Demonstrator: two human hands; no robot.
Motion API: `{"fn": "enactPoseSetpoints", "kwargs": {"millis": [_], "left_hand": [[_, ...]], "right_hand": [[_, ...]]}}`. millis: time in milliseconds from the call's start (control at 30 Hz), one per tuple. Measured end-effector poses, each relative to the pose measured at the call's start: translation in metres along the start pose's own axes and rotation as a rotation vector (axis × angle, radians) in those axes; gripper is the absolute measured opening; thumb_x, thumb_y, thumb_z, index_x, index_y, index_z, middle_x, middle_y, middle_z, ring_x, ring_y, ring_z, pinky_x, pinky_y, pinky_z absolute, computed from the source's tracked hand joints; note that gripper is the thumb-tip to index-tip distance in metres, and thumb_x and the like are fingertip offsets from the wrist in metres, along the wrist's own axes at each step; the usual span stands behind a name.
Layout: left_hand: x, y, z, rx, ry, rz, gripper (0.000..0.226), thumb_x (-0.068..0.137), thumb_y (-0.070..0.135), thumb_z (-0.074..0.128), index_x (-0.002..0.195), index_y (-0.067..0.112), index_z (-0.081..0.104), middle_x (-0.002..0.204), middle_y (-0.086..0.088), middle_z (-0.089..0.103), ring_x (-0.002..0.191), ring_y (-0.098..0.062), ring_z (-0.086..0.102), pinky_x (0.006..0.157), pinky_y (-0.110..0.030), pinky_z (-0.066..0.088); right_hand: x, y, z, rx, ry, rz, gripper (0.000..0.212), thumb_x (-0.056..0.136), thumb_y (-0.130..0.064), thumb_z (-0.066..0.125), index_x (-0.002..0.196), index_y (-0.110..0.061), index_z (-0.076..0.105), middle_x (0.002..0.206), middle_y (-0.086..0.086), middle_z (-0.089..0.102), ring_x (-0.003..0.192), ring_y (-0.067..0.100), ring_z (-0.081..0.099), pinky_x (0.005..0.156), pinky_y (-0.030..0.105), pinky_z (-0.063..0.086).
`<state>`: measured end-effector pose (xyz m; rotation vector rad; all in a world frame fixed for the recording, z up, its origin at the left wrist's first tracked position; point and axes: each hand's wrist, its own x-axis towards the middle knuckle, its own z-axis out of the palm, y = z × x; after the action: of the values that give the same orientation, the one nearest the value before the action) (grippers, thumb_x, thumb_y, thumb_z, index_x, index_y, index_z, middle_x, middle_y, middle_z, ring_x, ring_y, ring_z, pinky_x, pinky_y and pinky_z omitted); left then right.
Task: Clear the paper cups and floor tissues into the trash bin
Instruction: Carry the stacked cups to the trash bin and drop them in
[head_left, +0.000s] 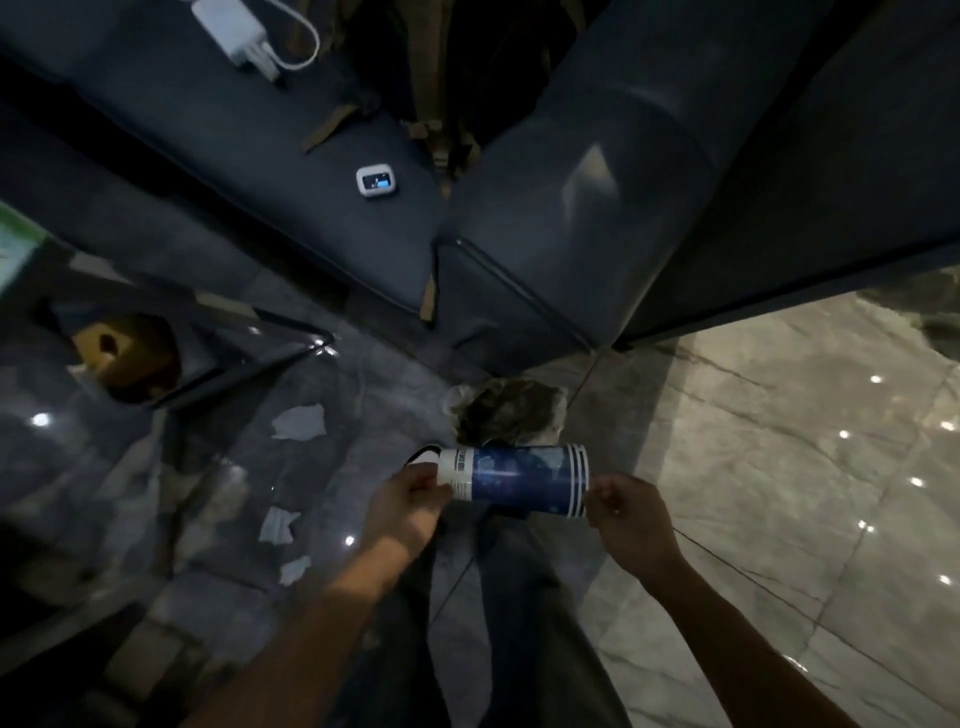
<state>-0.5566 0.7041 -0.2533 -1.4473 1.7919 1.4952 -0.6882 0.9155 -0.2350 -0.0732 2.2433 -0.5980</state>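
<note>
A stack of blue and white paper cups (519, 480) lies sideways in the air between my hands, rims to the right. My left hand (410, 501) grips its white base end. My right hand (626, 512) pinches the rim end. Right behind the cups, on the floor by the sofa corner, stands the trash bin (506, 410), its lined mouth full of dark rubbish. Several torn white tissue pieces lie on the grey floor to the left: one (300, 422) beyond the cups, another (278, 525) nearer, a third (295, 569) closest to me.
A dark blue sofa (545, 249) fills the top, with a small white device (376, 180) and a white charger with cable (234, 31) on it. A glass coffee table (171, 358) with a yellow object under it stands at left. Glossy tiles (805, 441) spread to the right.
</note>
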Motion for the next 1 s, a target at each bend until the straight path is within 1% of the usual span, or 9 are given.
{"fn": "enactPoseSetpoints", "kwargs": {"millis": [133,233,367,467,533,633,700,800,1000], "left_hand": [[0.023,-0.010,0.033,-0.067,-0.020,-0.025,0.023,0.093,0.013,0.063,0.115,0.018,0.066,0.091,0.013,0.060,0.099,-0.016,0.060,0.082,-0.021,0.041],[0.057,-0.024,0.056,-0.135,-0.015,-0.016,0.025,0.093,0.006,0.061,0.116,0.012,0.066,0.099,0.003,0.066,0.096,-0.016,0.061,0.067,-0.007,0.042],[0.105,-0.043,0.082,-0.197,0.002,-0.012,0.024,0.091,0.003,0.063,0.114,0.011,0.065,0.102,0.000,0.062,0.098,-0.018,0.059,0.070,-0.014,0.044],[0.150,-0.063,0.098,-0.161,-0.022,0.021,0.034,0.092,0.008,0.065,0.126,0.006,0.062,0.107,0.002,0.059,0.101,-0.012,0.055,0.075,-0.015,0.041],[0.175,-0.074,0.105,-0.149,-0.044,0.055,0.032,0.093,0.010,0.064,0.124,0.006,0.063,0.106,0.003,0.061,0.097,-0.011,0.057,0.067,-0.014,0.042],[0.206,-0.086,0.118,-0.152,-0.060,0.077,0.031,0.094,0.010,0.062,0.125,0.008,0.062,0.105,0.004,0.060,0.088,-0.006,0.055,0.059,-0.003,0.040],[0.224,-0.093,0.128,-0.155,-0.067,0.069,0.034,0.093,0.008,0.061,0.127,0.007,0.060,0.111,0.000,0.061,0.094,-0.007,0.053,0.066,-0.002,0.041],[0.241,-0.100,0.139,-0.163,-0.098,0.051,0.039,0.094,0.010,0.061,0.133,0.009,0.056,0.129,-0.008,0.061,0.103,-0.011,0.053,0.086,-0.021,0.042],[0.254,-0.119,0.143,0.209,-0.104,0.301,0.038,0.092,0.017,0.056,0.130,0.012,0.057,0.122,-0.005,0.064,0.109,-0.016,0.060,0.088,-0.027,0.048]], "right_hand": [[0.038,0.026,0.007,0.002,-0.063,-0.021,0.014,0.085,-0.006,0.060,0.083,-0.019,0.065,0.082,0.005,0.069,0.070,0.012,0.063,0.059,0.022,0.043],[0.070,0.040,0.018,-0.012,-0.064,-0.047,0.020,0.085,-0.003,0.060,0.078,-0.021,0.062,0.080,0.012,0.069,0.072,0.024,0.065,0.062,0.030,0.049],[0.112,0.051,0.038,-0.020,-0.080,-0.014,0.008,0.086,-0.003,0.059,0.082,-0.008,0.063,0.084,0.021,0.068,0.078,0.035,0.065,0.072,0.042,0.053],[0.151,0.059,0.062,0.014,-0.046,0.019,0.009,0.087,-0.002,0.057,0.085,-0.008,0.064,0.080,0.019,0.067,0.067,0.029,0.061,0.060,0.030,0.050],[0.173,0.062,0.075,0.014,-0.047,0.039,0.010,0.090,-0.006,0.055,0.094,-0.008,0.064,0.081,0.014,0.065,0.063,0.020,0.057,0.050,0.021,0.045],[0.203,0.071,0.089,-0.020,-0.030,0.016,0.015,0.089,-0.010,0.055,0.098,-0.006,0.066,0.091,0.013,0.067,0.078,0.024,0.062,0.059,0.025,0.045],[0.219,0.075,0.096,-0.004,-0.013,0.022,0.016,0.088,-0.010,0.056,0.099,-0.005,0.066,0.097,0.016,0.069,0.087,0.028,0.065,0.062,0.027,0.047],[0.240,0.078,0.107,0.013,0.002,0.031,0.011,0.087,-0.008,0.054,0.093,-0.006,0.063,0.099,0.019,0.067,0.088,0.029,0.064,0.067,0.029,0.049],[0.271,0.075,0.126,-0.049,0.036,0.029,0.011,0.088,-0.004,0.053,0.091,0.001,0.062,0.090,0.019,0.062,0.078,0.024,0.056,0.063,0.027,0.044]]}}
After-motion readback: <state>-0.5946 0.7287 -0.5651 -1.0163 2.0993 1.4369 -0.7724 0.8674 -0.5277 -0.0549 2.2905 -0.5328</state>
